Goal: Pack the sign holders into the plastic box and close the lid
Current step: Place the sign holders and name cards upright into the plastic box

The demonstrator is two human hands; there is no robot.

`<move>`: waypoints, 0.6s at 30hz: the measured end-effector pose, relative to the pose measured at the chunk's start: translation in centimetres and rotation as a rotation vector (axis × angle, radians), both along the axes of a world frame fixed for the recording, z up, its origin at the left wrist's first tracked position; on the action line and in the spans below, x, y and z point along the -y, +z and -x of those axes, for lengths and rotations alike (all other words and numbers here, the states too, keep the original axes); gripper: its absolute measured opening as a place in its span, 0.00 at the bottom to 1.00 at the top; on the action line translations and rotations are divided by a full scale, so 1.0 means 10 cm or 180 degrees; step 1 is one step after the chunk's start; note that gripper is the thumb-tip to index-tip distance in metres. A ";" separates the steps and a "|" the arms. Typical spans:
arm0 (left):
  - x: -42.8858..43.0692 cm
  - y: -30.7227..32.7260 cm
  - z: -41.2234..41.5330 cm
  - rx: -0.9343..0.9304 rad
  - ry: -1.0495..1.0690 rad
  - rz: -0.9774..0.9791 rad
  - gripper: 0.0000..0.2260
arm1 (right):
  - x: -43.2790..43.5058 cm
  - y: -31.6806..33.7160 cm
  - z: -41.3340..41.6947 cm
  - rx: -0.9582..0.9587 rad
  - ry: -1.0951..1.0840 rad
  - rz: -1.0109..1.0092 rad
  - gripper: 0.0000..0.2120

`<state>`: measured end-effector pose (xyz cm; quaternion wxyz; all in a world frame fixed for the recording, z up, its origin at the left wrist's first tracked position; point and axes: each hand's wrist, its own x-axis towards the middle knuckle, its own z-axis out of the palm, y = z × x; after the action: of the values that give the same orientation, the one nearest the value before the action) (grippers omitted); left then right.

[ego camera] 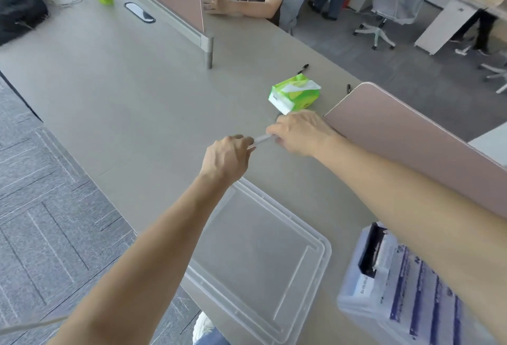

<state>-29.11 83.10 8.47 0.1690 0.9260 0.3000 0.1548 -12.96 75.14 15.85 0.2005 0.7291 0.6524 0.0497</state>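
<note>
Over the grey desk (123, 92), a thin clear strip, probably a sign holder (262, 139), is pinched between the curled fingers of the left hand (227, 158) and right hand (299, 132). Nearer lies the lid (255, 257), off the plastic box (354, 300) to its right. A green tissue pack (295, 93) sits just beyond.

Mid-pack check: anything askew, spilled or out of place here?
Nothing spilled or damaged. Only oddity: the lid lies right at the near edge of the table, where an arm might knock it off. The left hand and right hand hold a clear sign holder.
</note>
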 end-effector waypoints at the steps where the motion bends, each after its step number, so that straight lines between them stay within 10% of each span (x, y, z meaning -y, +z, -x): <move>1: 0.12 0.09 -0.03 0.0112 -0.0028 -0.0001 0.11 | 0.16 0.12 -0.02 0.0023 -0.0021 -0.0050 0.12; 5: 0.70 0.44 -0.21 0.0912 0.0166 0.0301 0.18 | 0.94 0.54 -0.12 0.0030 -0.0383 -0.0344 0.10; 11: 1.64 0.96 -0.67 0.1688 0.0055 0.2432 0.61 | 2.37 0.91 -0.27 -0.0536 -0.1307 -0.1170 0.08; 18: 2.94 1.27 -1.29 0.1121 -0.0453 0.4399 0.59 | 3.60 1.10 -0.23 -0.0965 -0.2217 -0.2152 0.20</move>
<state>-16.16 53.71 21.13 0.7724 0.5857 0.2367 0.0651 -10.64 39.16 26.89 -0.1390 0.9265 0.3399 0.0818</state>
